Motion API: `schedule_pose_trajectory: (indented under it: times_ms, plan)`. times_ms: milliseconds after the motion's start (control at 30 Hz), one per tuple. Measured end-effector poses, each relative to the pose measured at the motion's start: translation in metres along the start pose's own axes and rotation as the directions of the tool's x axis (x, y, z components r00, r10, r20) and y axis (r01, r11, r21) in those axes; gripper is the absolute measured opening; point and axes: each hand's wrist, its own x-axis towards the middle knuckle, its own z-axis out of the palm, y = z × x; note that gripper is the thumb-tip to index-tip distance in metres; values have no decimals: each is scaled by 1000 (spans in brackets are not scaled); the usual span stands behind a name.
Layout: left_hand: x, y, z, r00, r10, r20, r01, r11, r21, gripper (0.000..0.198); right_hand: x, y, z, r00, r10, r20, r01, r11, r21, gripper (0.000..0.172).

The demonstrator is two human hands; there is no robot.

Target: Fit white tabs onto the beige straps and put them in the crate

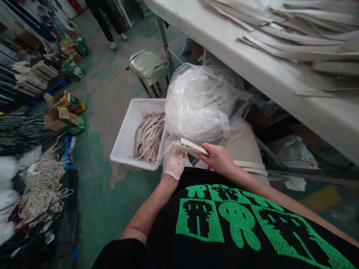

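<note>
Head view: we look down past our own black shirt [218, 220] with its green print onto a painted green floor [98, 209]. A long white table [224, 33] runs along the upper right, stacked with flat pale strips [297, 45], and a person's legs [103, 18] stand further off, beyond a padded stool [148, 67]. Cardboard boxes [66, 119] and bundles of pale cord [42, 186] lie on the floor to our left. Nearer in, a white plastic tub [125, 130] holds a heap of narrow strips [148, 136], and a clear plastic bag [199, 102] stuffed with pale material sits against it. Just beside the tub's corner, a pair of short pale strips [193, 146] lies between our hands. It pays to keep them stacked with their edges lined up, pinched firmly near the ends so they cannot slide apart. Our left hand [174, 162], in a pale glove, is closed on the end nearest the tub, its forearm rising from the lower left. Our bare right hand [215, 157] reaches across from the lower right, its fingers [203, 152] narrowed onto the other end.
</note>
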Motion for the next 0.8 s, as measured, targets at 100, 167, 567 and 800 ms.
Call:
schedule_pose_trajectory:
  times_ms: [100, 167, 567, 800]
  plan:
    - [1, 1, 0, 1000, 14, -5, -14, 1000, -18, 13, 1, 1, -2, 1000, 0, -7, -1, 1000, -12, 31]
    - [1, 3, 0, 1000, 23, -9, -23, 999, -41, 12, 1, 1, -3, 1000, 2, -17, -3, 1000, -18, 34]
    - [-6, -17, 2, 993, 3, 121, 2, 999, -35, 19, 21, -4, 7, 992, -3, 127, 9, 999, -52, 27]
    - [-10, -8, 0, 997, -76, 17, 77, 985, -151, 12, 13, -14, -41, 929, -55, 365, -28, 975, 220, 51]
